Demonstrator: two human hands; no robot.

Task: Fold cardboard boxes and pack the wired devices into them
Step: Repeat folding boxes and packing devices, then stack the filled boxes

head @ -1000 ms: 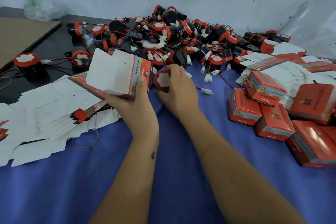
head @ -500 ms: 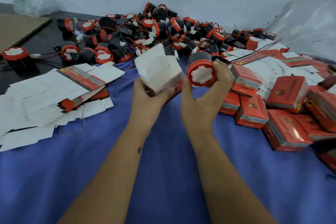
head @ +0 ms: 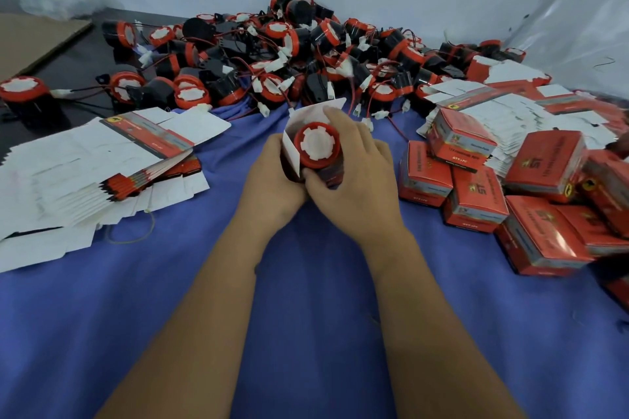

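Hands meet at the middle of the blue cloth [head: 306,333]. My left hand [head: 272,187] curls round the left side of the half-folded box [head: 292,146], whose white flaps stand open at the far end. My right hand [head: 357,180] wraps the wired device [head: 316,146], thumb under it and fingers over its far side; its red rim and white face point up at me from the box's open mouth. Whether it sits fully inside I cannot tell. Far behind lies the heap of loose devices [head: 289,58] with their red and black wires. Flat unfolded boxes [head: 85,173] are stacked at the left, and closed red boxes [head: 510,187] are piled at the right, near more flat ones.
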